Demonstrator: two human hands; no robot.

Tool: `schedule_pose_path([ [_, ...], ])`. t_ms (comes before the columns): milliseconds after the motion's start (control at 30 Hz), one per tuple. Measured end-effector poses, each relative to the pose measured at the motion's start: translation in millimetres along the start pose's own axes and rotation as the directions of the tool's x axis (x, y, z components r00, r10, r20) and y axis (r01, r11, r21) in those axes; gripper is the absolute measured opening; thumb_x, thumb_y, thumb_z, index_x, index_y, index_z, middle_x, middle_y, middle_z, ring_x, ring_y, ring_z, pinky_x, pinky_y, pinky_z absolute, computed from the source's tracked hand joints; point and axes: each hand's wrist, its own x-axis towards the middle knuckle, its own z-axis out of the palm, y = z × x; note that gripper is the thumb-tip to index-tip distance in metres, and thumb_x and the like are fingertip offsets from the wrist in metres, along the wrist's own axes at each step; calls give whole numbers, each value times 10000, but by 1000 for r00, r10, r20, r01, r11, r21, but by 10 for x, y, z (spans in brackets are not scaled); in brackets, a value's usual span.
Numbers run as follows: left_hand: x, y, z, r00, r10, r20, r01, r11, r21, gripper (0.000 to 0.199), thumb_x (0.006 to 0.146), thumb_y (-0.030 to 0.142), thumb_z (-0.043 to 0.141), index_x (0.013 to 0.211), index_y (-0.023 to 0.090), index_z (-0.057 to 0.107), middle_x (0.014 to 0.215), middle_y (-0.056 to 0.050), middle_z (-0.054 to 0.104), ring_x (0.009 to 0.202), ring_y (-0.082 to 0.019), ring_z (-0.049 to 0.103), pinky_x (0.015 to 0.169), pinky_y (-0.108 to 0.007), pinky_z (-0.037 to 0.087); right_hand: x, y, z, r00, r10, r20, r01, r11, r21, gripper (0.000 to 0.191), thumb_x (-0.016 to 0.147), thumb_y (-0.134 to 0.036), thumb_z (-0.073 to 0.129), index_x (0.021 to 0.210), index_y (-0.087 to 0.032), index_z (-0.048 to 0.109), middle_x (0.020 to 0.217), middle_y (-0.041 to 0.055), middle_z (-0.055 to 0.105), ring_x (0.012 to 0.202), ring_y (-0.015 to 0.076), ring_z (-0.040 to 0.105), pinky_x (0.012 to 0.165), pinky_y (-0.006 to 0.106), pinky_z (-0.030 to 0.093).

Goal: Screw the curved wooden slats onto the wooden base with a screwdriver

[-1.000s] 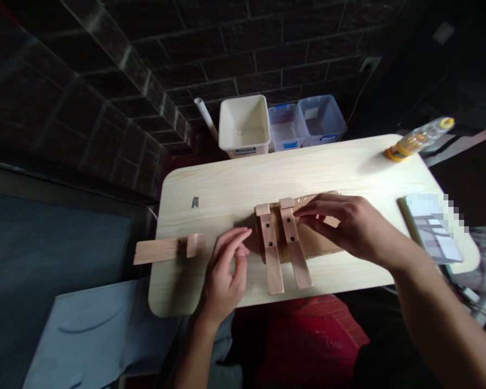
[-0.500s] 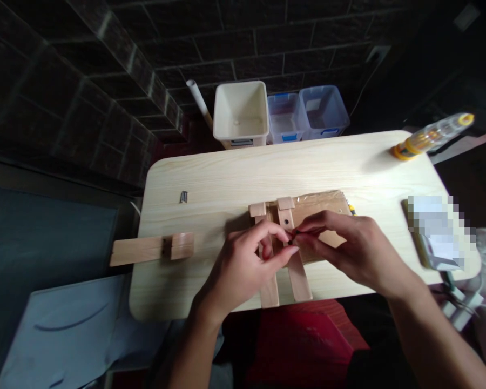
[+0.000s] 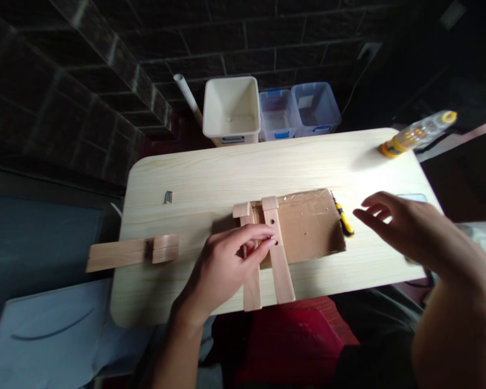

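Note:
My left hand [image 3: 230, 259] is closed in a pinch on a small screw [image 3: 271, 237], mostly hidden by the fingertips. It sits at the lower hole of a wooden piece [image 3: 282, 275] with a curved top end. Beside it, partly under my left hand, lies a similar wooden piece [image 3: 251, 289]. Both rest across a flat cardboard box [image 3: 311, 224]. My right hand [image 3: 405, 227] hovers over the table's right side, fingers apart and holding nothing. Nearest to it is a yellow and black screwdriver [image 3: 344, 219], lying along the box's right edge.
Several screws [image 3: 168, 197] lie at the table's [image 3: 202, 178] left. Another pair of wooden pieces [image 3: 133, 253] overhangs the left edge. A clear bottle-shaped case with a yellow cap [image 3: 419, 135] stands back right. Behind the table are a cream bin [image 3: 231, 108] and two clear tubs [image 3: 316, 108].
My right hand has left the wooden piece and moved right, past the screwdriver. My left hand stays pinched at the hole. The view has shifted slightly, uncovering more of the box.

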Motion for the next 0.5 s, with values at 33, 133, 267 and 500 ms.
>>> schedule_pose_path([
  [33,6,-9,-8,1000,8,-2,-8,1000,15,161,961,197,767,1103,266,800,894,33,813,667,-71,677,631,-170,513,4,61,48,997,45,61,-44,999,-18,349,981,-562,584,982,-233,699,777,77,779,651,265,729,603,354,479],
  [133,34,-32,-33,998,64,-17,-63,998,28,140,962,174,760,1074,247,804,922,15,819,698,-80,692,648,-183,519,22,100,231,991,60,118,-59,998,-19,300,1005,-511,526,1012,-239,652,819,75,770,681,247,709,622,339,457],
  [267,80,-23,-43,987,156,-33,-156,988,-7,169,940,103,764,1037,231,814,1052,-19,828,873,-114,753,730,-191,559,58,47,484,986,47,158,-49,999,8,261,957,-502,597,963,-241,610,860,57,767,696,217,695,617,308,433],
  [500,102,-12,-22,979,198,-42,-199,980,-9,173,918,79,791,1027,211,812,915,2,811,733,-79,690,722,-187,546,97,202,533,989,39,146,-44,999,28,235,918,-444,618,799,-244,582,656,44,677,550,204,594,551,320,332],
])
